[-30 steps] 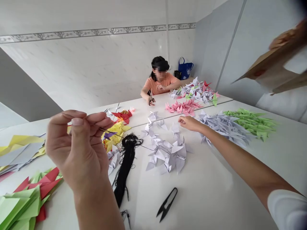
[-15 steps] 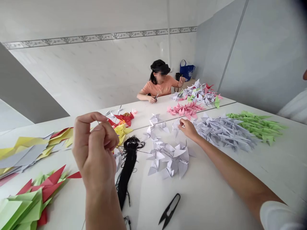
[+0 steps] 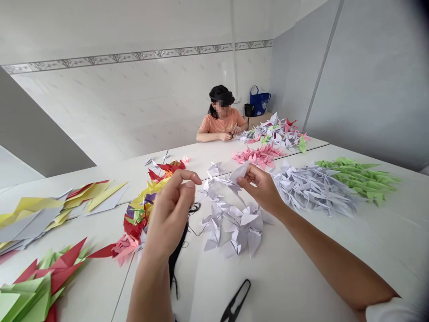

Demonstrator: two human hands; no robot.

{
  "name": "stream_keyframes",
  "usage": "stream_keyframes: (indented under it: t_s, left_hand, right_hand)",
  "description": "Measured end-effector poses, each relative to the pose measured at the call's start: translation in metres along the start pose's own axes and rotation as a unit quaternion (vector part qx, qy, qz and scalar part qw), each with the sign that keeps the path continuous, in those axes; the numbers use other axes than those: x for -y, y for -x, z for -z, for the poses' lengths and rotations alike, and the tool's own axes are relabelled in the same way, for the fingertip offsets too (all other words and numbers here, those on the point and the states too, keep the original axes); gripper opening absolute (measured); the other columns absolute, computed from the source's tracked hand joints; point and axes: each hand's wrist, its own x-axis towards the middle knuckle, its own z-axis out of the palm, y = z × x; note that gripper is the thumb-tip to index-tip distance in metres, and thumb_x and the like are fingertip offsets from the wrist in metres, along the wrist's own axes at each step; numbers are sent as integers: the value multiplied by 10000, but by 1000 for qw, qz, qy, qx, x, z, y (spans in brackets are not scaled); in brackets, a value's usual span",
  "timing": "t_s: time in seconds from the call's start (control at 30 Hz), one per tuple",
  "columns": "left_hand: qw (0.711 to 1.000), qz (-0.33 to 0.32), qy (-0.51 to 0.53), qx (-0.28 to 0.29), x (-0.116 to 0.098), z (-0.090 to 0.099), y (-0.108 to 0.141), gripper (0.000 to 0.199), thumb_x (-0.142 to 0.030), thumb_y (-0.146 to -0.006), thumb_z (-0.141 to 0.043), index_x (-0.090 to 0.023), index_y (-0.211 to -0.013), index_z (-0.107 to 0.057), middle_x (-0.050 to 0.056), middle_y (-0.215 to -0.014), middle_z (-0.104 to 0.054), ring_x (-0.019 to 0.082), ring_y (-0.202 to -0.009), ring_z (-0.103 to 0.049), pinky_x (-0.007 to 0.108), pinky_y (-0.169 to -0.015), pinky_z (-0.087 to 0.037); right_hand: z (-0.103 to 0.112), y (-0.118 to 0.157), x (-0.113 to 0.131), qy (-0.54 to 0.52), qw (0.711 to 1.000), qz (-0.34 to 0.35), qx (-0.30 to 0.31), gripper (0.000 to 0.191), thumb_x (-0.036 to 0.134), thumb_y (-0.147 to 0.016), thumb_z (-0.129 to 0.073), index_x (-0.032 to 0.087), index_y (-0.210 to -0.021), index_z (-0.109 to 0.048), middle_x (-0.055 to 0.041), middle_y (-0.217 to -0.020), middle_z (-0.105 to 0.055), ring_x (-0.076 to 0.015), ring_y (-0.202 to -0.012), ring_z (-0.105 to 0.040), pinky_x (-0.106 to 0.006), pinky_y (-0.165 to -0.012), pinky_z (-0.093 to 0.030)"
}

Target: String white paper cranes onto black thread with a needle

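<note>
Origami cranes (image 3: 234, 228) on white table (image 3: 295, 273), tiled wall (image 3: 134, 98)

Matt paper cranes (image 3: 234, 228), smooth glossy tabletop (image 3: 295, 277)

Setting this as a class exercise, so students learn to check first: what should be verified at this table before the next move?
White paper crane pinched in right hand: ok.
Needle in left hand: cannot tell, none visible.
Black thread bundle: ok, partly behind the left wrist.
Black thread snips: ok, lying on the white table.
Loose white paper crane pile: ok, beside the right hand.
</note>
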Motion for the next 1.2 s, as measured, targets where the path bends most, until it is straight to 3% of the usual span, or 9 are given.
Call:
stream_keyframes:
  t_s: [0.13,0.27,0.4,0.53,0.63,0.77,0.9,1.03,1.2]
  left_hand:
    - [992,21,-90,88,-4,-14,3,368,-552,-968,-542,-214,-838,-603,-58,-578,-283,101,-530,-239,246,-487,-185]
    - [979,4,-170,114,-3,-28,5,200,-410,-891,-672,-221,-829,-647,-78,-562,-225,90,-521,-224,232,-501,-198]
    - [981,-67,-182,18,-2,-33,6,105,-275,-903,-639,-216,-821,-669,-81,-568,-192,86,-511,-217,232,-514,-219]
    - [978,-92,-159,-96,-7,-33,7,51,-234,-897,-635,-218,-882,-681,-80,-587,-185,94,-532,-202,242,-542,-233]
    - [994,-19,-92,-57,-6,-31,4,119,-248,-883,-629,-228,-990,-676,-79,-596,-172,102,-535,-170,249,-520,-191]
    - [992,72,82,65,3,-30,-3,315,-388,-911,-597,-201,-676,-504,-57,-569,-213,102,-527,-174,262,-487,-145]
    - [961,90,236,112,8,-28,-4,556,-590,-964,-474,-217,-587,-309,-60,-555,-123,100,-524,-89,282,-483,-109]
    - [963,62,241,103,7,-26,-2,625,-744,-878,-556,-210,-617,-361,-57,-583,-170,94,-526,-118,286,-497,-102]
    - [981,108,154,40,6,-21,1,476,-556,-839,-742,-198,-659,-484,-57,-563,-202,93,-535,-150,283,-519,-69]
  right_hand:
    - [0,9,18,59,995,55,-63,180,271,-913,-662,218,-772,-563,40,-667,-561,-128,-630,-538,-256,-604,-440]
    - [-1,14,27,72,978,165,-102,118,165,-926,-641,229,-841,-589,23,-754,-644,-138,-689,-605,-276,-649,-500]
    - [3,13,27,24,953,285,-103,198,59,-920,-606,245,-983,-634,-44,-994,-732,-205,-957,-709,-380,-825,-588]
    - [12,12,27,77,914,376,-134,270,38,-883,-647,261,-1036,-654,-67,-1039,-744,-224,-946,-731,-384,-768,-619]
    - [18,15,27,113,882,430,-157,288,78,-894,-654,283,-1096,-679,-74,-1073,-754,-231,-938,-746,-376,-749,-639]
    - [21,18,27,127,858,477,-146,233,154,-914,-676,328,-1066,-707,-51,-1158,-754,-244,-1000,-762,-375,-755,-673]
    - [22,15,25,125,848,505,-104,211,105,-914,-632,281,-1005,-706,-69,-1217,-743,-248,-1098,-747,-375,-823,-691]
    - [22,10,21,130,833,529,-91,224,73,-902,-617,269,-976,-695,-63,-1212,-750,-244,-1105,-745,-379,-843,-691]
    - [23,10,16,150,842,511,-84,195,115,-926,-614,292,-961,-691,-36,-1176,-764,-242,-1080,-749,-388,-836,-680]
